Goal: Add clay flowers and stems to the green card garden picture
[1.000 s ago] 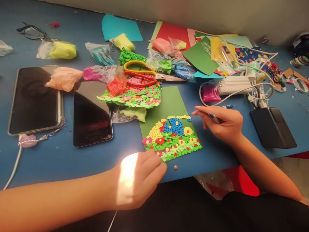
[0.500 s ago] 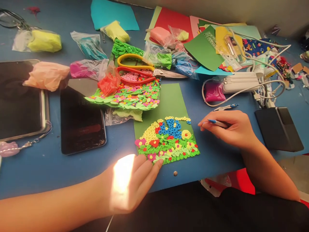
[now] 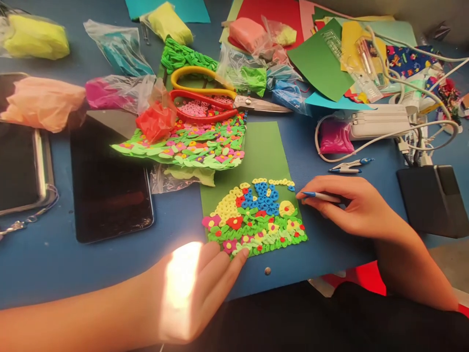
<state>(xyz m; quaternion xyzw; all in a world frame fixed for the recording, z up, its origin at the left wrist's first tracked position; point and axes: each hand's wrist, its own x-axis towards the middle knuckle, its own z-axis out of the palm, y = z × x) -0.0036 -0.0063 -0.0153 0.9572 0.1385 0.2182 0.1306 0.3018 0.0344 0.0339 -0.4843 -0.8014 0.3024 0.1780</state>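
A green card (image 3: 262, 146) lies in front of me, its lower part covered with small clay rings and petals: a yellow dome, blue shapes, flowers and green leaves. My left hand (image 3: 200, 283) rests at its lower left edge, fingers bent and closed on the card's border. A patch of bright light falls across the back of that hand. My right hand (image 3: 348, 203) is just beyond the card's right edge, pinching a slim blue-and-white pen-like tool (image 3: 322, 196). The tool points left, its blue end near the fingertips by a small blue clay piece (image 3: 291, 188).
Scissors (image 3: 252, 103) lie on a second clay-flower picture (image 3: 205, 149) behind the card. Bagged clay, including a red lump (image 3: 156, 122), is around them. A dark phone (image 3: 113, 195) is at left, a black box (image 3: 432, 200) at right. A compass (image 3: 351, 165) lies above my right hand.
My right hand has moved left with the pen-like tool, closer to the card's right edge. The left hand stays on the card. The whole view has shifted slightly.
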